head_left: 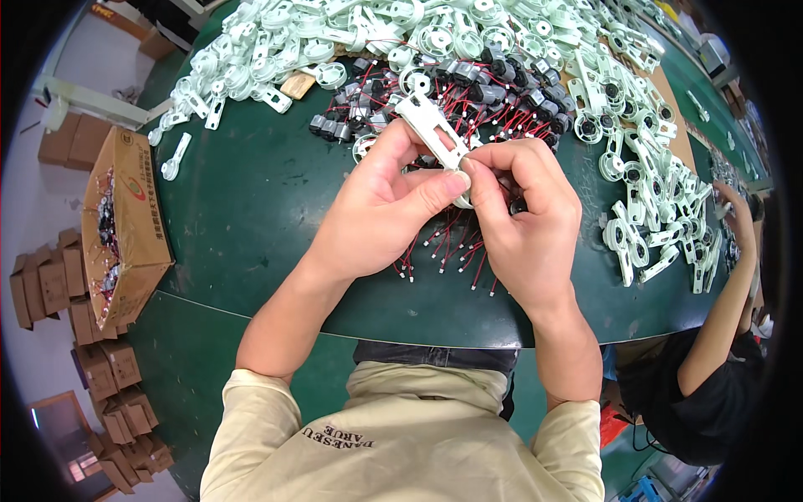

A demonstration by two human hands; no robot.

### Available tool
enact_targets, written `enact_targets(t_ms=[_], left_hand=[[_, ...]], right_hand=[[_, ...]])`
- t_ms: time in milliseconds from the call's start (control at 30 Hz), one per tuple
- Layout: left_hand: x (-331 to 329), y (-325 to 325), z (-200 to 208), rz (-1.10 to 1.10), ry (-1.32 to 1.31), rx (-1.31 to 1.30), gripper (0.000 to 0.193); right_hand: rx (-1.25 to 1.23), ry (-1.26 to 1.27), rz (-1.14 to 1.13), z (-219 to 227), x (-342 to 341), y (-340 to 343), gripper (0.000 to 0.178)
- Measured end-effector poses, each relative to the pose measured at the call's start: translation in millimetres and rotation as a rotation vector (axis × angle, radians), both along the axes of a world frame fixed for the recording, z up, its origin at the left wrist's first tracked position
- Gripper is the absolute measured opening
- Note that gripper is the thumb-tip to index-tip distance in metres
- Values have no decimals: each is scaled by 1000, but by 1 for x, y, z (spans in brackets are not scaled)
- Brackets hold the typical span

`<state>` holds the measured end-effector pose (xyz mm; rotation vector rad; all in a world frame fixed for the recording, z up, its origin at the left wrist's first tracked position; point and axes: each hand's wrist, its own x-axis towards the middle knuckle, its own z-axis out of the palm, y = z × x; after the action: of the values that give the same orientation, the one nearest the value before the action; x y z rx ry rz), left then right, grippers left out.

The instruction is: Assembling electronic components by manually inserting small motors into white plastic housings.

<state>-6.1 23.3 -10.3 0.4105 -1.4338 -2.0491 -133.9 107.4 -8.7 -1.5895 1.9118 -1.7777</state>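
Between my hands, above the table's middle, is a pale green plastic housing [425, 124] with a slotted handle, tilted up and away from me. My left hand [381, 197] is closed round its lower end, the thumb pressed against it. The fingertips of my right hand [527, 201] are pinched together at the same end; whatever small part they may hold is hidden. Just beyond lies a heap of small grey-and-black motors [468, 75] with red wires. Below my fingers, several red leads with white plugs [443, 251] spread over the dark green table [251, 209].
A large pile of pale green housings [335, 33] covers the far side. Housings with black round parts [661, 192] lie to the right. An open carton [134, 217] of parts stands at the left edge. Another person's arm [728, 284] reaches in at right.
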Motion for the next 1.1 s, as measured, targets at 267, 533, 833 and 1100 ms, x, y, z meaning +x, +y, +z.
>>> enact_targets(t_ms=[267, 533, 833, 1100], left_hand=[[6, -10, -2, 61, 5, -4, 28], [11, -16, 8, 151, 19, -10, 22], [13, -17, 11, 141, 70, 40, 22], [14, -25, 6, 252, 8, -132, 34]], right_hand=[[168, -408, 189, 1, -6, 4, 23], [212, -117, 182, 2, -13, 5, 37], [218, -122, 86, -6, -9, 0, 29], [194, -361, 152, 1, -10, 5, 26]])
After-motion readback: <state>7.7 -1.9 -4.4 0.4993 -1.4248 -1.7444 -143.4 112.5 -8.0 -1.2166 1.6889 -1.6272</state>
